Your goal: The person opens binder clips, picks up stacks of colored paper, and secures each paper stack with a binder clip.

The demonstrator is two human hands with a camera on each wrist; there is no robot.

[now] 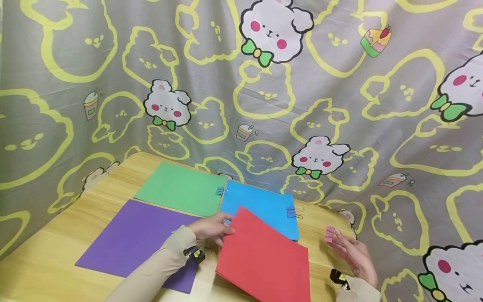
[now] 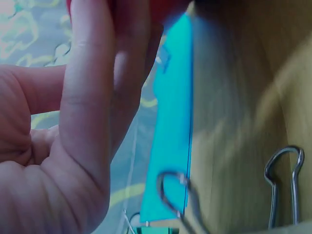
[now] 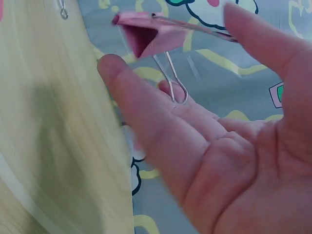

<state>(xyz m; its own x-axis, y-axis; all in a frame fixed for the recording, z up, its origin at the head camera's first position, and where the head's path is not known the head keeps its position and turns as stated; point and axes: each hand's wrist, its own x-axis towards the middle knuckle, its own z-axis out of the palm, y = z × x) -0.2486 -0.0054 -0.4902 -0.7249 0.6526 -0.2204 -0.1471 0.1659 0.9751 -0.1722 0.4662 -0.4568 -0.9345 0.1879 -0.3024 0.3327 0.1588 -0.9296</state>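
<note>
My left hand (image 1: 209,227) pinches the upper left edge of a red paper stack (image 1: 264,256), tilted above the table. In the left wrist view, the fingers (image 2: 90,87) hide most of the red paper. Off to the right, my right hand (image 1: 354,253) holds a pink binder clip (image 1: 330,234) by its wire handles. The right wrist view shows the clip (image 3: 156,34) with one handle by the thumb and the other hanging toward the fingers. The clip is apart from the red paper.
Green paper (image 1: 185,186) with a clip (image 1: 221,191) on its right edge lies at the back left. Blue paper (image 1: 260,201), partly behind the red, bears another clip (image 1: 292,212). Purple paper (image 1: 132,239) lies under my left forearm. A patterned curtain (image 1: 211,84) hangs behind the table (image 1: 60,235).
</note>
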